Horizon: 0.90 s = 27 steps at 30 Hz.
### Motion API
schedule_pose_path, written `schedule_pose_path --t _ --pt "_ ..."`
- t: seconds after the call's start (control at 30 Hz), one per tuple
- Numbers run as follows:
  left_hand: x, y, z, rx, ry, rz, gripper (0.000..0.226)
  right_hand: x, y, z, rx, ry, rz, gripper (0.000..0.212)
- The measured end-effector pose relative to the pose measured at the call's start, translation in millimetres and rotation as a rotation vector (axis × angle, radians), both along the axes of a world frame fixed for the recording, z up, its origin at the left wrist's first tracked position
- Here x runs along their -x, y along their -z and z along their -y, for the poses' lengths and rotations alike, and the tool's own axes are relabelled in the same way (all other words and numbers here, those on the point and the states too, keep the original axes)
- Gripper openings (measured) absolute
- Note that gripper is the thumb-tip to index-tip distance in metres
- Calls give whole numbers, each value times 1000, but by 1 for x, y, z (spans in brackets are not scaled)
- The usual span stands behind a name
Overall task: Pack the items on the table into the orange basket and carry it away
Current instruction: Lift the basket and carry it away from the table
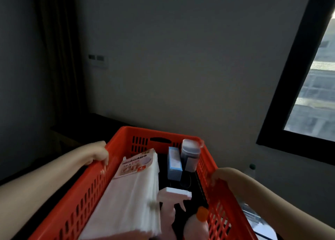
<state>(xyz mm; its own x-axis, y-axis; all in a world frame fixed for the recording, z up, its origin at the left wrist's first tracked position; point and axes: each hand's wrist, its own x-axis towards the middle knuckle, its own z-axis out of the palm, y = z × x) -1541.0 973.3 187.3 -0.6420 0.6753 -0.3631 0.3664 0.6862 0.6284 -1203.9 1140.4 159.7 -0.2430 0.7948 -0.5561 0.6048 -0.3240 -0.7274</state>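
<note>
Basket: the orange basket [126,136] is straight in front of me, between my two hands, its far short side and handle slot facing the grey wall [181,58].
Left grip: my left hand [100,155] grasps the left long rim, fingers curled over the edge.
Right grip: my right hand [220,176] clasps the right long rim, fingers hooked over it, though blurred.
Load: a pack of white cloths [134,194] lies along the left side. A blue box [174,164] and a clear jar [190,154] stand upright in the far right corner. A pink spray bottle [170,209] lies at the near end, with an orange cap [202,214] just beside it.
Room: there is open air between the far rim and the wall. A dark low bench [76,136] sits beyond on the left, and a window [317,94] is well apart on the right.
Writing: the cloth pack's label carries printed characters too blurred to read.
Hidden: the basket's near end and underside are cut off, so I cannot tell whether it rests on anything.
Faint: a bottle with a green cap [252,167] shows past my right wrist, and a switch plate [97,59] is on the wall.
</note>
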Motion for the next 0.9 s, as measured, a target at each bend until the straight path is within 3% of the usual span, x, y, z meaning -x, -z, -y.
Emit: schedule_pose_path --t 0.1,0.2,0.33,0.67,0.9 --pt "38 -16 -28 34 26 3 30 32 -4 -21 33 -22 25 14" --pt "83 -34 -47 72 -6 -24 33 67 -10 -42 68 -71 70 36" --pt "115 -53 -60 101 87 -28 33 98 -18 -45 106 -146 102 38" --pt "159 -62 -70 112 286 -95 35 129 -10 3 226 159 -3 17" --pt "197 -50 -49 107 296 -59 40 168 -16 39 194 261 -70 21"
